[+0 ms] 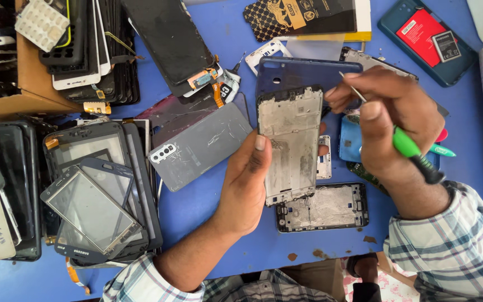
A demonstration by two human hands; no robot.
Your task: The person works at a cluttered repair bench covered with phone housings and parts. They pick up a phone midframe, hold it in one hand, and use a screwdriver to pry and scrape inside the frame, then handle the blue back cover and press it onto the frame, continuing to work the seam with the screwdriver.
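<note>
- A cardboard box [6,100] is seen at the far left edge, with a row of dark phone screens [93,50] stacked on edge beside it.
- Below these, loose touch panels [93,210] with grey glass and dark borders are piled on the blue table [208,207].
- A grey back cover [202,145] with a camera cluster at its lower left corner is laid flat near the middle, and its surface is marked with scratches.
- The left hand [247,184] is closed on a bare phone frame [289,142]; the thumb is pressed on the frame's left edge and fingertips are seen at its right edge.
- The phone frame is held upright above the table, its grey inner face turned to the camera, in front of a dark blue back cover [303,75].
- A second frame [322,207] is laid flat on the table just below the held one.
- The right hand [392,117] is clamped on a green-handled screwdriver [412,151]; its thin metal shaft is pointed up and left, near the frame's upper right corner, though contact cannot be judged from this view.
- A teal phone [426,39] with a red battery is set at the upper right, well apart from both hands.
</note>
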